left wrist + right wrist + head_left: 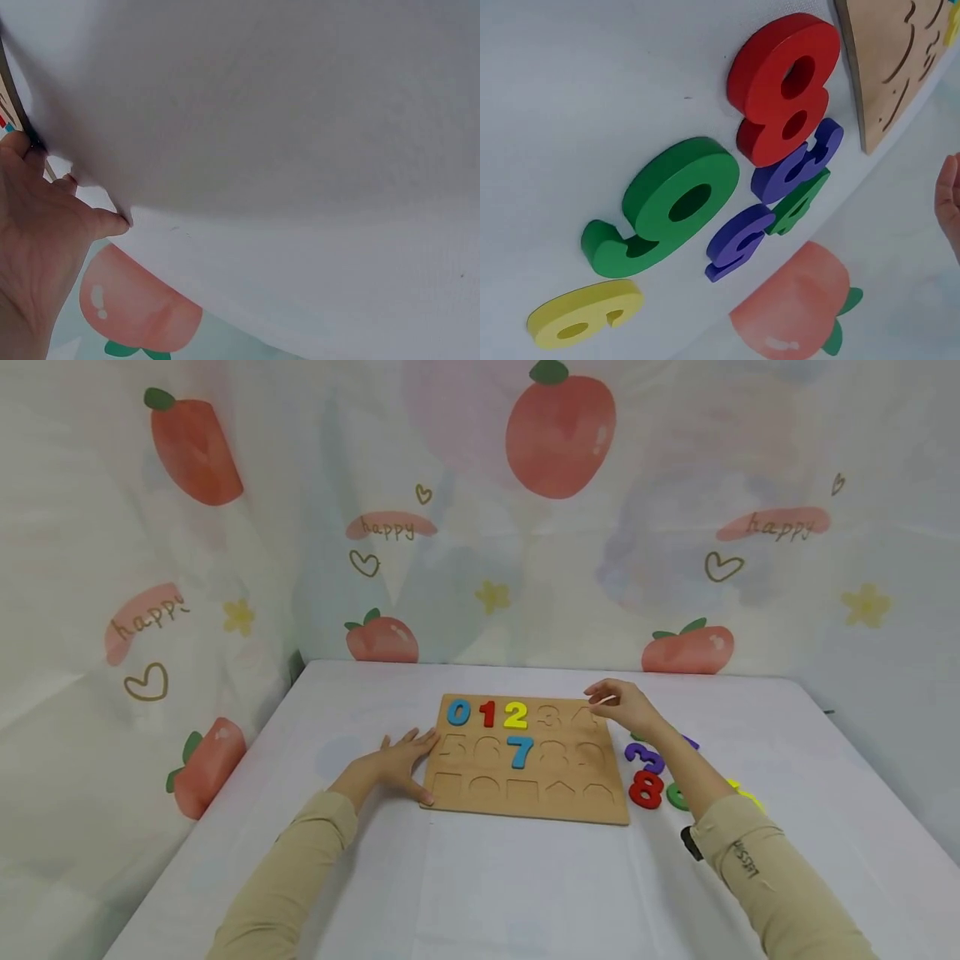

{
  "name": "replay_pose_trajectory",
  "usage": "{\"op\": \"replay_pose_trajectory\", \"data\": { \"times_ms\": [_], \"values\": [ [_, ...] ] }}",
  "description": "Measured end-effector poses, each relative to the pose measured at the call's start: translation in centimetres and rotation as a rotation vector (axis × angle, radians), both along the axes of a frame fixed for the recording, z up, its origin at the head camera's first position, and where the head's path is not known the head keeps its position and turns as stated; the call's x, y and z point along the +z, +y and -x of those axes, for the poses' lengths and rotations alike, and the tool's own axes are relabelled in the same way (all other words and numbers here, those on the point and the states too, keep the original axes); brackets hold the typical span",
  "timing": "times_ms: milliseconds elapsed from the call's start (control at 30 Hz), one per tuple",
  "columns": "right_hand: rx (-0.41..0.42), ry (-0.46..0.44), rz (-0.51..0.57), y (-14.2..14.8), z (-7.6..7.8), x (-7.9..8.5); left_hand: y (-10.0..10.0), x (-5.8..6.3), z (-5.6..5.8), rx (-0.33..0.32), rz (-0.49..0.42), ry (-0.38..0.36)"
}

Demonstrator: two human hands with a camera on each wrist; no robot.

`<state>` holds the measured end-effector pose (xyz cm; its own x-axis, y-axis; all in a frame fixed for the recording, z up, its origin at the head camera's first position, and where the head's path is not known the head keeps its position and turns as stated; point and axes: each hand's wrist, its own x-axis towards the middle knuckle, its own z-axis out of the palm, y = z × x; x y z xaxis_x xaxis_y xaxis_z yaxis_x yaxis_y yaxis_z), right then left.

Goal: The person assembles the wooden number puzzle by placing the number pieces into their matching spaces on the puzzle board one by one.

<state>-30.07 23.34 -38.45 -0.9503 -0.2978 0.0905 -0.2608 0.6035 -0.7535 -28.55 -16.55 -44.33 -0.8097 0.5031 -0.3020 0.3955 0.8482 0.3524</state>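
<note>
A wooden number board (487,789) lies on the table, its recesses holding a blue 0 (458,712), a red 1 (488,714), a yellow 2 (516,716) and a blue 7 (519,752). My left hand (393,766) rests at the board's left edge with fingers spread. Over the upper right corner, near the 4 recess, is my right hand (626,706); its fingers are loosely bent and no piece shows between them. Only part of that hand (949,199) appears in the right wrist view.
Right of the board lie a red 8 (787,90), purple 3 (799,165), green 4 (799,202), purple 5 (739,240), a green 6 or 9 (649,187) and a yellow 6 or 9 (592,300). Fruit-printed cloth (450,568) hangs behind the table.
</note>
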Motion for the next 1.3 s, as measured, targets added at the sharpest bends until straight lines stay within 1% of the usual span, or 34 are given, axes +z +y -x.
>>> {"op": "replay_pose_trajectory", "data": {
  "times_ms": [400,533,667,833,967,1100,1200,1300],
  "values": [
    [-0.036,-0.007,-0.051,1.9,-0.5,0.6,0.0,0.1,0.0,-0.012,-0.004,0.004],
    [-0.040,0.003,-0.065,2.4,-0.8,1.0,0.0,0.5,-0.1,-0.006,-0.006,0.006],
    [-0.050,0.020,-0.072,3.2,-1.1,0.9,0.0,0.7,-0.2,-0.007,-0.007,0.002],
    [-0.068,0.011,-0.087,4.2,-1.4,0.8,0.0,0.5,-0.4,-0.008,-0.005,-0.001],
    [-0.068,0.005,-0.098,4.8,-1.6,1.0,0.0,0.3,-0.4,0.006,-0.003,-0.002],
    [-0.068,0.013,-0.106,5.7,-1.9,1.1,0.0,0.2,-0.5,0.007,0.000,0.001],
    [-0.071,0.019,-0.107,6.5,-2.2,0.8,0.0,0.2,-0.5,0.000,0.007,0.003],
    [-0.078,0.027,-0.135,7.1,-2.5,0.4,0.0,0.4,-0.5,0.000,0.003,-0.001]
  ]
}}
